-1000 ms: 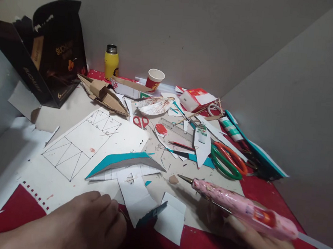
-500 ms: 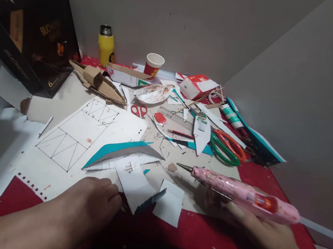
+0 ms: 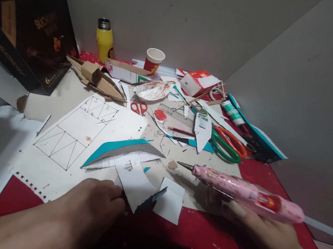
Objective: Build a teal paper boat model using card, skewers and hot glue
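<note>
My right hand (image 3: 265, 234) is wrapped around a pink glue gun (image 3: 237, 191), whose metal nozzle points left over the table. My left hand (image 3: 94, 200) rests at the front left, its fingers curled closed, and I cannot see what, if anything, is in them. Just beyond it lies a teal and grey folded card piece (image 3: 116, 147), curved like a boat side. A white card strip (image 3: 134, 184) reaches from that piece towards me. Beside the strip sits a small white card piece (image 3: 170, 202). Near the nozzle is a small brown scrap (image 3: 173, 165).
A paper with a line drawing (image 3: 95, 127) lies left. Behind are a cardboard boat (image 3: 95, 79), yellow bottle (image 3: 104, 42), paper cup (image 3: 154, 62) and black box (image 3: 35, 35). Green and orange-handled scissors (image 3: 226, 150), red-handled scissors (image 3: 139, 107) and a ruler (image 3: 176, 115) lie among scraps.
The view has shifted slightly. My left hand has moved a little to the right, its fingers still curled. The glue gun and my right hand stay nearly where they were.
</note>
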Demonstrator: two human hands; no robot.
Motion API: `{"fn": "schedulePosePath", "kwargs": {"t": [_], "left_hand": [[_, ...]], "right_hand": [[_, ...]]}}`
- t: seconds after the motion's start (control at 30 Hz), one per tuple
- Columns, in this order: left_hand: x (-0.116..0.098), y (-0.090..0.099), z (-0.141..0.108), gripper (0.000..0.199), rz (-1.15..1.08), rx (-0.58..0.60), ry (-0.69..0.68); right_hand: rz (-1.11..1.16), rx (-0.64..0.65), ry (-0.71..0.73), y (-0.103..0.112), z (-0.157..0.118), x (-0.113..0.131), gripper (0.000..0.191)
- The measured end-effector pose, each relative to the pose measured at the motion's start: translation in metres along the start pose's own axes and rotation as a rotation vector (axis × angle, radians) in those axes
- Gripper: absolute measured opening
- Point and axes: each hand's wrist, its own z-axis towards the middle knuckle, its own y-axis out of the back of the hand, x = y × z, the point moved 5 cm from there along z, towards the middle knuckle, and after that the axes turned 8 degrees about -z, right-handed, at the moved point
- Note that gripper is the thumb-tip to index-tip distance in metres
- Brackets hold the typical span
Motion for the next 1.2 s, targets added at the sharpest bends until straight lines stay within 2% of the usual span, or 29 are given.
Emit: {"fn": "schedulePosePath", "kwargs": {"t": [0.13,0.2,0.3,0.37,0.5,0.63,0.77,0.97,1.1,1.2], "left_hand": [[0.007,0.002,-0.009,0.021,-0.204,0.033,0.103],[0.011,0.003,-0.012,0.02,-0.232,0.044,0.152],[0.014,0.001,-0.014,0.018,-0.217,0.054,0.208],[0.011,-0.001,-0.012,0.021,-0.14,0.044,0.179],[-0.005,-0.011,-0.007,0.018,0.107,0.017,-0.042],[-0.013,-0.025,-0.006,0.008,0.236,0.065,-0.161],[-0.013,-0.031,-0.004,0.008,0.291,0.123,-0.142],[-0.013,-0.028,-0.005,0.01,0.261,0.127,-0.098],[-0.006,-0.04,-0.007,0.015,0.207,0.147,-0.048],[0.001,-0.046,-0.008,0.021,0.163,0.172,0.015]], "right_hand": [[-0.008,0.013,0.066,-0.001,0.0,-0.009,0.03],[-0.005,0.028,0.119,-0.002,0.0,-0.013,0.037],[-0.02,0.042,0.125,-0.003,-0.001,-0.016,0.039],[-0.034,0.032,0.088,-0.002,-0.002,-0.015,0.036],[-0.008,0.028,0.038,0.001,-0.002,-0.007,0.027],[0.007,0.006,-0.011,0.003,-0.004,-0.006,0.023],[0.004,-0.014,-0.053,0.003,-0.006,-0.008,0.028],[-0.018,0.009,-0.058,0.002,0.0,-0.003,0.026],[-0.049,-0.002,-0.002,0.001,0.003,-0.004,0.02],[-0.035,0.022,0.054,-0.001,0.001,-0.007,0.023]]}}
